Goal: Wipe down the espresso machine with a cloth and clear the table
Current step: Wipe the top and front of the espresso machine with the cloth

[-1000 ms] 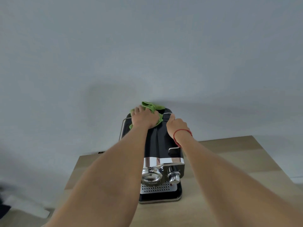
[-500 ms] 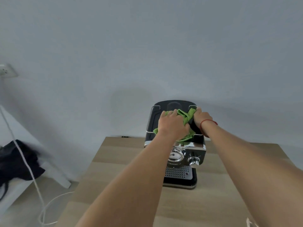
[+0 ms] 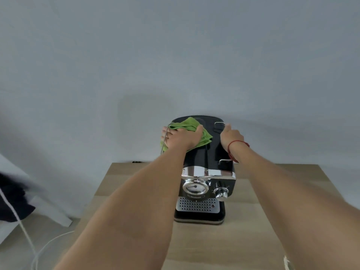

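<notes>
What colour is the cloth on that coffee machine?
Green; the cloth shows clearly in the head view, under the left hand on the coffee machine.

place: home room | cues: espresso machine [image 3: 206,156], wooden table [image 3: 243,240], plain wall [image 3: 175,55]
</notes>
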A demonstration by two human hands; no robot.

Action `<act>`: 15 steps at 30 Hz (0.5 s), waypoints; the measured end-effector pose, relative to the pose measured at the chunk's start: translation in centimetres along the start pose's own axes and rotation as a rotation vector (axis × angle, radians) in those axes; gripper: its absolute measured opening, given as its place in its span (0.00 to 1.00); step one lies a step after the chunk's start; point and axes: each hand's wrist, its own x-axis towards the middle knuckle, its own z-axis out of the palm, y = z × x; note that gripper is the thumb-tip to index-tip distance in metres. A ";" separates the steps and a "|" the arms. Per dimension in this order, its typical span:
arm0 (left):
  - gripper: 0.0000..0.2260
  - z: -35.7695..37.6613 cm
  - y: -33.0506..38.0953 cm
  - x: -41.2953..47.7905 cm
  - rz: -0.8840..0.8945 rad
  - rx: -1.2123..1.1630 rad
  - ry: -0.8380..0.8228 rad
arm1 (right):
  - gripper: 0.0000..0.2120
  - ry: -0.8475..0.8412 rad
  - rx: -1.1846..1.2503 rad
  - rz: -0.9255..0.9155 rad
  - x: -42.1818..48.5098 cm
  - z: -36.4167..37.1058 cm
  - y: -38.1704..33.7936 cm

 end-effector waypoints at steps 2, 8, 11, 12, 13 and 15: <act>0.46 -0.1 0.3 0.5 -0.023 0.000 0.005 | 0.30 0.009 -0.008 0.008 0.3 0.1 0.0; 0.45 0.4 0.7 0.3 -0.001 -0.006 0.025 | 0.30 0.020 -0.004 -0.001 0.5 0.0 0.2; 0.40 1.2 0.4 -0.8 0.086 0.030 0.031 | 0.29 0.010 0.024 -0.006 -0.1 -0.4 0.1; 0.37 1.6 0.2 -1.3 0.154 0.055 0.046 | 0.29 0.004 0.032 -0.009 -0.4 -0.5 0.1; 0.35 2.0 -0.1 -1.9 0.245 0.078 0.063 | 0.29 -0.002 0.042 -0.012 -0.8 -0.6 0.3; 0.30 2.6 -1.1 -2.8 0.436 0.101 0.097 | 0.30 -0.012 0.050 -0.023 -1.6 -0.5 0.6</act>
